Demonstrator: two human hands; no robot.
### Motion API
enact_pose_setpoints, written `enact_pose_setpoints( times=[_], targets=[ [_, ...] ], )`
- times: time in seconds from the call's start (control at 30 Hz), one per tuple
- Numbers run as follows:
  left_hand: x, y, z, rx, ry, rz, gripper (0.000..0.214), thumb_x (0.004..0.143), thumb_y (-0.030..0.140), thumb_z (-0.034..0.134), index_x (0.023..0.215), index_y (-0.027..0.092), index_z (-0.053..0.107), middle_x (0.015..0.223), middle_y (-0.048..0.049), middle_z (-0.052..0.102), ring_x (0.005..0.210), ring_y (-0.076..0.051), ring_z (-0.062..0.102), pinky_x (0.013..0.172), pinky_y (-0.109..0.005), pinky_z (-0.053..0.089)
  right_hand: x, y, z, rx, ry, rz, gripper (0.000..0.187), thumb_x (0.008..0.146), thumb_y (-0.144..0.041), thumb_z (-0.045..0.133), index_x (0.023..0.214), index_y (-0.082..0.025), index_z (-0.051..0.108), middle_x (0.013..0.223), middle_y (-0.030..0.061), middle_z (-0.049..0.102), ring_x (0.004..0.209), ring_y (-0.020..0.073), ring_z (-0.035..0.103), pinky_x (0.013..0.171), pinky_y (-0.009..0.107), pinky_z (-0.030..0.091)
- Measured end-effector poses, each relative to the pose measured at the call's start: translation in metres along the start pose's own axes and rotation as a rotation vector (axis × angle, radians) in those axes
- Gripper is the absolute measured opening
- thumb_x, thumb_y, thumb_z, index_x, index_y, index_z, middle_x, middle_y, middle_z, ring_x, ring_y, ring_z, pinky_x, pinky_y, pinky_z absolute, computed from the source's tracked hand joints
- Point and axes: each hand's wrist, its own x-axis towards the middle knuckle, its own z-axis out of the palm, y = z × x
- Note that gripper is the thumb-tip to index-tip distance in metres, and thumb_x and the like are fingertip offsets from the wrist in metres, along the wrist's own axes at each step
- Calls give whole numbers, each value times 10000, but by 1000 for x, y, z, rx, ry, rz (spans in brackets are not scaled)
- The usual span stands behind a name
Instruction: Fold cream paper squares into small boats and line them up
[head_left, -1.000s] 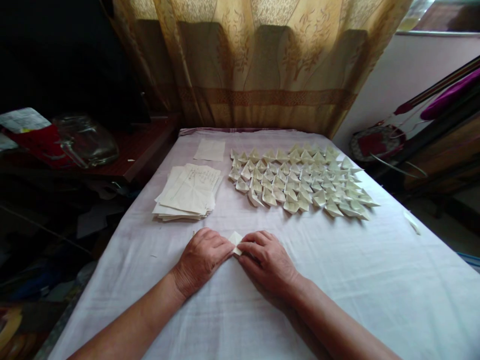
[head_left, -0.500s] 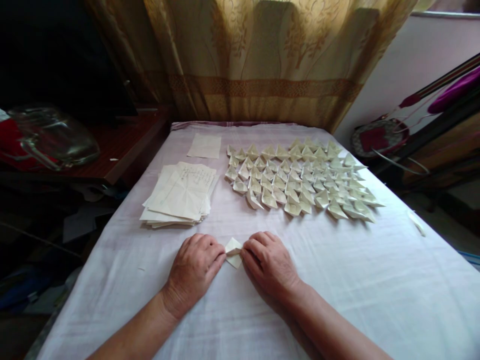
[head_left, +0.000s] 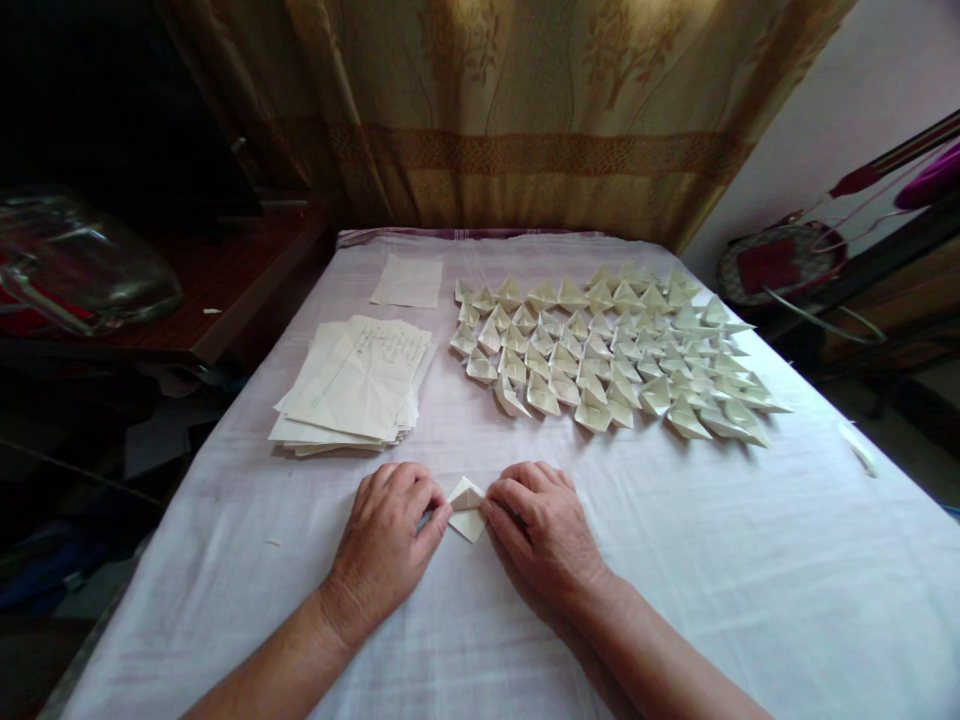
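Between my two hands, near the front of the cloth-covered table, is a small folded piece of cream paper point(head_left: 468, 512), diamond-shaped with a raised fold across its middle. My left hand point(head_left: 394, 525) pinches its left corner between thumb and forefinger. The right corner sits in the pinch of my right hand point(head_left: 544, 515), the other fingers curled under. Beyond my right hand stand rows of several folded paper boats point(head_left: 592, 350). Past my left hand lies a stack of creased paper sheets point(head_left: 349, 385), the top one bearing handwriting.
A single square sheet point(head_left: 407, 281) lies behind the stack. White cloth point(head_left: 712, 570) covers the table. A dark red desk with a glass jar point(head_left: 90, 265) stands at left, a patterned curtain point(head_left: 517, 130) behind. A white scrap point(head_left: 857, 449) lies by the right edge.
The folded paper looks slightly wider open, with more of its lower flap showing. Both hands keep their pinch on its corners. The camera view has shifted a little.
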Motion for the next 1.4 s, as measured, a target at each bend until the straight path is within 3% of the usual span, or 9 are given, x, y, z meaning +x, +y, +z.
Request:
enact_pose_setpoints(
  times=[0.43, 1.07, 1.17, 1.27, 1.4],
  targets=[
    [0, -1, 2, -31, 6, -30, 137, 935, 246, 552, 803, 214, 574, 981, -44, 634, 944, -230, 555, 844, -388, 429, 9, -10, 0, -103, -33, 83, 194, 888, -234, 577, 697, -206, 595, 759, 33, 613, 751, 186, 529, 715, 337, 303],
    [3, 4, 1, 22, -62, -111, 74, 877, 193, 618, 820, 218, 578, 1031, -36, 623, 992, -240, 550, 869, -380, 402, 5, -8, 4, -25, 25, 85, 103, 901, -214, 579, 812, -210, 631, 825, 20, 627, 797, 192, 539, 737, 340, 280],
    [2, 2, 2, 19, -60, -98, 48, 884, 184, 613, 908, 226, 612, 1039, -31, 627, 993, -238, 548, 868, -386, 386, 6, -10, 4, -53, 22, 103, 107, 892, -205, 578, 802, -207, 636, 814, 24, 625, 792, 194, 535, 737, 342, 276],
    [1, 0, 4, -2, -47, -39, 218, 890, 162, 617, 1067, 284, 654, 1044, -17, 626, 990, -230, 546, 866, -382, 378, 8, -14, 4, -71, 20, 121, 103, 869, -190, 586, 785, -207, 644, 804, 25, 623, 792, 190, 535, 743, 339, 274],
    [0, -1, 6, -4, -21, -4, 289, 890, 164, 632, 1122, 327, 683, 1076, -24, 625, 1006, -233, 545, 875, -387, 384, 12, -20, 5, -104, 14, 182, 129, 826, -288, 654, 727, -209, 633, 780, 26, 613, 783, 191, 526, 758, 340, 272]
  ],
)
